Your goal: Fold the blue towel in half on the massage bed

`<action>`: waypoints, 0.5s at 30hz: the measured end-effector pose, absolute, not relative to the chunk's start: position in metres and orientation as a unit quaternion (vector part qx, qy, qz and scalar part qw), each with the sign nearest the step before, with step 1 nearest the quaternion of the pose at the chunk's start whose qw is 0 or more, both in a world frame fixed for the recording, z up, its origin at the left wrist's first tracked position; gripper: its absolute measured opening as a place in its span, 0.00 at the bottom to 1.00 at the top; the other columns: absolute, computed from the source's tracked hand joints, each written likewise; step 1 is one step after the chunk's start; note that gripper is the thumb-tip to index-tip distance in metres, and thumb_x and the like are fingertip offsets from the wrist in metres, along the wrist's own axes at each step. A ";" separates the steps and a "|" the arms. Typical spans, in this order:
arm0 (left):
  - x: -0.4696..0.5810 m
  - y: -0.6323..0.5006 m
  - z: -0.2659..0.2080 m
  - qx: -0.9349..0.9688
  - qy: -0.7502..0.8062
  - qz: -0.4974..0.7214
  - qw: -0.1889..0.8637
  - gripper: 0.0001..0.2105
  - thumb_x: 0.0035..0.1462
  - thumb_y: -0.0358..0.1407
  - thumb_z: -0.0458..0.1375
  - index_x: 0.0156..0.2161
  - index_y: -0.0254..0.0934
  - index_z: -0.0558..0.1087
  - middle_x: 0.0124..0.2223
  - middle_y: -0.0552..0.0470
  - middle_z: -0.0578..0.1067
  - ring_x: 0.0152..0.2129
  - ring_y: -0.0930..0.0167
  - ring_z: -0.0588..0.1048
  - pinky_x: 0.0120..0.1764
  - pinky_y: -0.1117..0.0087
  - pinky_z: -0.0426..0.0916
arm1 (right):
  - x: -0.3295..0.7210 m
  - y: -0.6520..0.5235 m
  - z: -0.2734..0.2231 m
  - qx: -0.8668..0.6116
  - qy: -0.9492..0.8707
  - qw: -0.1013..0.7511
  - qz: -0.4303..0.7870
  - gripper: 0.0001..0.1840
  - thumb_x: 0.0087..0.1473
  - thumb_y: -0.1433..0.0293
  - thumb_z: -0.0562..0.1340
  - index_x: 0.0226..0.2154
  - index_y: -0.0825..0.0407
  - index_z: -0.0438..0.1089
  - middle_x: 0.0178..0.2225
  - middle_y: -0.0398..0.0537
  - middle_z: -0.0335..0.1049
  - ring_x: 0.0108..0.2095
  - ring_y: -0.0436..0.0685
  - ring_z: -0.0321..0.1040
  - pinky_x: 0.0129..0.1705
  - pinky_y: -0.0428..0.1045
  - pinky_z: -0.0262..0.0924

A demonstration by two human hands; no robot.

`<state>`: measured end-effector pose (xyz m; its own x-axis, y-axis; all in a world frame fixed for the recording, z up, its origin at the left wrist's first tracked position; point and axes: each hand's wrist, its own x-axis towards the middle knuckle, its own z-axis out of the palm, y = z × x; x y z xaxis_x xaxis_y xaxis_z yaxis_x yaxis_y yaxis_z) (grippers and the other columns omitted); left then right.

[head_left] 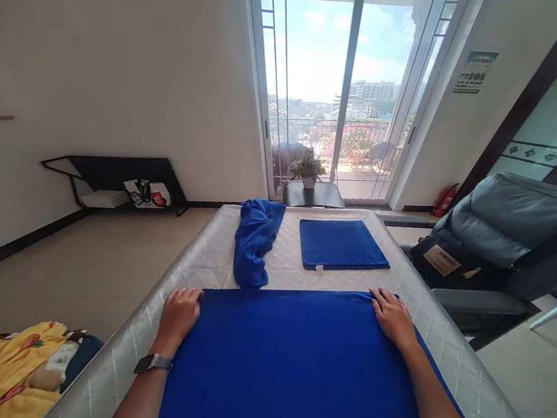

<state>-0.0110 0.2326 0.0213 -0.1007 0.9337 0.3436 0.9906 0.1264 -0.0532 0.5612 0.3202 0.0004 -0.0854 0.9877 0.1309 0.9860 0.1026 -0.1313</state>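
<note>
We note the containers first: a white pot (308,182) holds a leafy plant (308,165) on a dark chair (317,196) beyond the mattress (205,261), and a printed white carrier bag (148,194) rests on a black rack (122,170) by the left wall, its contents hidden. We locate the blue sheet of fabric (291,365) spread flat over the near part of the mattress. Our left hand (181,310) sits at its far-left corner, fingers curled; we cannot tell whether they grip the fabric. Our right hand (394,318) lies flat near the far-right corner, fingers extended. Beyond lie a crumpled blue cloth (254,250), left, and a folded blue cloth (345,243), right. A grey armchair (503,221) stands at right; a sliding glass door (316,59) faces us
</note>
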 end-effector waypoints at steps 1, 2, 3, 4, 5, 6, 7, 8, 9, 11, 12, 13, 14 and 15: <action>-0.014 0.232 0.019 -0.644 -0.744 -0.092 0.154 0.18 0.60 0.28 0.44 0.43 0.37 0.77 0.46 0.42 0.80 0.47 0.58 0.75 0.61 0.54 0.57 | 0.564 0.320 0.001 -0.678 -0.729 0.094 0.002 0.27 0.68 0.62 0.45 0.65 0.45 0.61 0.67 0.49 0.57 0.66 0.63 0.52 0.67 0.64 0.45; -0.017 0.232 0.018 -0.635 -0.751 -0.089 0.160 0.19 0.60 0.28 0.44 0.45 0.36 0.77 0.48 0.42 0.79 0.48 0.58 0.75 0.60 0.54 0.58 | 0.568 0.321 0.001 -0.687 -0.720 0.096 0.000 0.27 0.68 0.63 0.45 0.65 0.45 0.61 0.66 0.50 0.58 0.66 0.63 0.52 0.66 0.64 0.47; -0.019 0.231 0.017 -0.626 -0.757 -0.090 0.165 0.19 0.60 0.28 0.44 0.47 0.34 0.76 0.51 0.40 0.78 0.49 0.57 0.74 0.60 0.54 0.59 | 0.572 0.321 0.001 -0.698 -0.709 0.099 -0.003 0.27 0.68 0.63 0.45 0.64 0.46 0.62 0.66 0.51 0.58 0.66 0.63 0.53 0.66 0.63 0.48; -0.021 0.230 0.016 -0.618 -0.762 -0.093 0.172 0.20 0.61 0.29 0.44 0.50 0.33 0.76 0.54 0.39 0.76 0.51 0.57 0.73 0.59 0.54 0.60 | 0.577 0.322 0.001 -0.709 -0.697 0.104 -0.007 0.27 0.68 0.64 0.44 0.63 0.47 0.63 0.66 0.52 0.59 0.65 0.63 0.55 0.65 0.63 0.49; -0.023 0.229 0.016 -0.611 -0.765 -0.098 0.178 0.21 0.61 0.30 0.44 0.52 0.32 0.75 0.57 0.38 0.74 0.53 0.56 0.72 0.59 0.54 0.61 | 0.581 0.322 0.002 -0.720 -0.685 0.112 -0.011 0.26 0.68 0.64 0.45 0.62 0.47 0.64 0.65 0.53 0.61 0.64 0.63 0.56 0.64 0.62 0.50; -0.024 0.229 0.016 -0.605 -0.768 -0.105 0.183 0.21 0.62 0.30 0.44 0.54 0.31 0.74 0.59 0.36 0.72 0.55 0.56 0.70 0.59 0.54 0.61 | 0.586 0.322 0.002 -0.729 -0.673 0.121 -0.016 0.26 0.67 0.64 0.45 0.61 0.48 0.66 0.63 0.53 0.63 0.62 0.63 0.59 0.64 0.60 0.52; -0.024 0.229 0.016 -0.603 -0.767 -0.112 0.185 0.22 0.63 0.31 0.44 0.55 0.30 0.73 0.60 0.35 0.71 0.56 0.55 0.69 0.59 0.54 0.61 | 0.590 0.322 0.003 -0.739 -0.660 0.131 -0.020 0.26 0.67 0.63 0.46 0.60 0.49 0.67 0.62 0.54 0.64 0.60 0.63 0.61 0.62 0.59 0.53; -0.024 0.229 0.015 -0.608 -0.764 -0.119 0.182 0.22 0.64 0.33 0.44 0.56 0.30 0.73 0.61 0.35 0.70 0.58 0.55 0.68 0.60 0.54 0.60 | 0.593 0.322 0.003 -0.748 -0.648 0.141 -0.024 0.26 0.66 0.62 0.47 0.59 0.50 0.67 0.60 0.55 0.66 0.59 0.63 0.62 0.60 0.59 0.56; -0.023 0.229 0.015 -0.617 -0.758 -0.124 0.174 0.22 0.65 0.34 0.44 0.57 0.30 0.72 0.62 0.35 0.69 0.59 0.55 0.67 0.61 0.53 0.60 | 0.595 0.322 0.003 -0.755 -0.637 0.151 -0.026 0.25 0.66 0.61 0.47 0.58 0.51 0.68 0.59 0.56 0.67 0.57 0.64 0.63 0.58 0.58 0.58; -0.020 0.230 0.012 -0.637 -0.746 -0.125 0.150 0.22 0.67 0.38 0.44 0.58 0.33 0.72 0.64 0.38 0.68 0.61 0.55 0.65 0.62 0.53 0.58 | 0.598 0.322 0.003 -0.765 -0.621 0.170 -0.028 0.25 0.65 0.61 0.48 0.55 0.52 0.70 0.56 0.58 0.69 0.54 0.66 0.65 0.54 0.58 0.60; -0.018 0.231 0.009 -0.646 -0.742 -0.121 0.133 0.22 0.67 0.39 0.44 0.59 0.35 0.72 0.65 0.39 0.67 0.62 0.55 0.64 0.63 0.53 0.57 | 0.598 0.322 0.003 -0.767 -0.616 0.177 -0.028 0.24 0.65 0.61 0.48 0.53 0.52 0.71 0.54 0.58 0.70 0.53 0.66 0.65 0.53 0.58 0.61; -0.016 0.232 0.007 -0.652 -0.741 -0.114 0.113 0.23 0.68 0.41 0.43 0.60 0.36 0.71 0.65 0.40 0.66 0.63 0.56 0.64 0.63 0.53 0.57 | 0.599 0.322 0.003 -0.767 -0.614 0.184 -0.027 0.23 0.65 0.61 0.49 0.51 0.52 0.72 0.52 0.58 0.71 0.52 0.66 0.66 0.52 0.58 0.61; -0.014 0.233 0.004 -0.654 -0.743 -0.107 0.090 0.23 0.69 0.41 0.43 0.61 0.37 0.70 0.66 0.41 0.66 0.63 0.57 0.63 0.64 0.53 0.57 | 0.599 0.322 0.002 -0.766 -0.613 0.192 -0.027 0.22 0.64 0.61 0.49 0.49 0.52 0.73 0.50 0.58 0.71 0.50 0.66 0.66 0.51 0.58 0.61; -0.014 0.234 0.001 -0.654 -0.747 -0.100 0.068 0.23 0.69 0.42 0.43 0.63 0.37 0.68 0.67 0.41 0.65 0.64 0.58 0.62 0.64 0.53 0.56 | 0.600 0.323 0.002 -0.766 -0.611 0.200 -0.025 0.21 0.64 0.62 0.49 0.47 0.52 0.73 0.49 0.58 0.72 0.50 0.66 0.67 0.51 0.58 0.61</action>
